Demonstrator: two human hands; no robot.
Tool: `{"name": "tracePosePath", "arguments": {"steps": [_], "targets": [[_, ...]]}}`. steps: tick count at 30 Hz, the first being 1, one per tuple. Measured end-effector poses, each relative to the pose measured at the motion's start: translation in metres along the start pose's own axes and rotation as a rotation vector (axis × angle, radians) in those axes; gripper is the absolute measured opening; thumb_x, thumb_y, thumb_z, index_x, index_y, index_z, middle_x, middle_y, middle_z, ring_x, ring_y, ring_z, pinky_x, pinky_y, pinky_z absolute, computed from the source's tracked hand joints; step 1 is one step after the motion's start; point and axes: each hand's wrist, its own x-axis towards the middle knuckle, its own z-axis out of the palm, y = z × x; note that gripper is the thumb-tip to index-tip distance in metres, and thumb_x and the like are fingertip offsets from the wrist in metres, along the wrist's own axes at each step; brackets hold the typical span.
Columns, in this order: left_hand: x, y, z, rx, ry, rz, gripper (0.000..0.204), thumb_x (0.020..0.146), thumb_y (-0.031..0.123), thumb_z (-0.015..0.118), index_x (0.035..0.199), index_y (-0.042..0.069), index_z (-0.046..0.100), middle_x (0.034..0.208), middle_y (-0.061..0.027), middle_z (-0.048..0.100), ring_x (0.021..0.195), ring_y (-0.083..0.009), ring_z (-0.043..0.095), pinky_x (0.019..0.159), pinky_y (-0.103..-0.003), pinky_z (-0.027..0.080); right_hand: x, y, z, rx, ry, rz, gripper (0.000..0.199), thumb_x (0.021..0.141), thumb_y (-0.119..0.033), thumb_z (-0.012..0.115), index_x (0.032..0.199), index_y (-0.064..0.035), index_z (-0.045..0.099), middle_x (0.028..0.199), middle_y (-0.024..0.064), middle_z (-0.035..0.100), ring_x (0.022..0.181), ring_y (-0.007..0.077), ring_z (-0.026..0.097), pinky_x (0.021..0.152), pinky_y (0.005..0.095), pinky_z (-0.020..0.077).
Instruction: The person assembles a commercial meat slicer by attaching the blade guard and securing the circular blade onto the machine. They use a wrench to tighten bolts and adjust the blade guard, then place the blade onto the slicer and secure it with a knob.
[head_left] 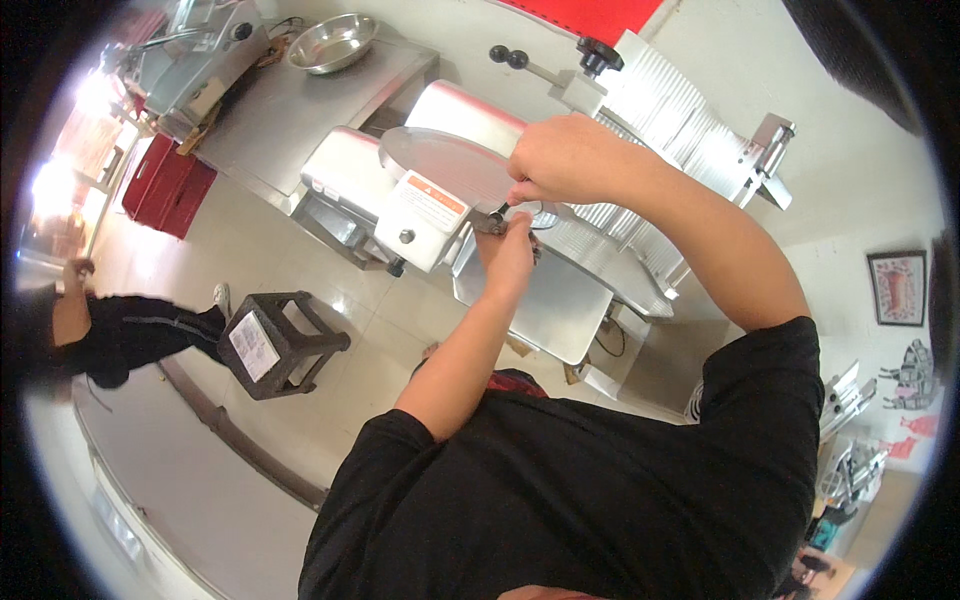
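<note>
I stand over a meat slicer with a white body [345, 170], a large round blade [440, 160] and a ridged metal carriage [660, 100]. My left hand [512, 255] is closed round a small dark grey metal part [488, 222], beside the slicer's white housing with a label [425, 212]. Just above it, my right hand [560, 158] is curled in a fist in front of the blade. A thin dark piece shows under its fingers, close to the metal part. The fist hides most of that piece, so its kind is unclear.
A metal receiving tray [540, 305] lies below my hands. At the left are a steel table [300, 110] with a metal bowl [333, 43], another slicer [200, 60], red crates [168, 188] and a dark stool [275, 345]. Another person's leg [150, 330] reaches toward the stool.
</note>
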Motion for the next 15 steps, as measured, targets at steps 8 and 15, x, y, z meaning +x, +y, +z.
{"name": "tracePosePath", "arguments": {"steps": [8, 15], "targets": [[0.013, -0.012, -0.002, -0.063, -0.058, -0.026, 0.036, 0.081, 0.007, 0.068, 0.112, 0.005, 0.05, 0.087, -0.0043, 0.059, 0.063, -0.0122, 0.053, 0.054, -0.028, 0.045, 0.007, 0.01, 0.005, -0.119, 0.017, -0.128, 0.033, 0.083, -0.038, 0.075, 0.079, -0.0058, 0.075, 0.07, 0.0144, 0.068, 0.072, 0.0344, 0.069, 0.065, 0.045, 0.055], [0.014, -0.014, -0.006, -0.165, -0.095, -0.022, 0.046, 0.079, 0.007, 0.069, 0.119, 0.007, 0.048, 0.085, -0.0037, 0.056, 0.062, -0.0125, 0.052, 0.054, -0.028, 0.044, 0.048, -0.019, -0.007, -0.315, -0.095, -0.204, 0.029, 0.077, -0.032, 0.079, 0.082, -0.0031, 0.077, 0.075, 0.0146, 0.072, 0.076, 0.0328, 0.073, 0.066, 0.0413, 0.0586]]}}
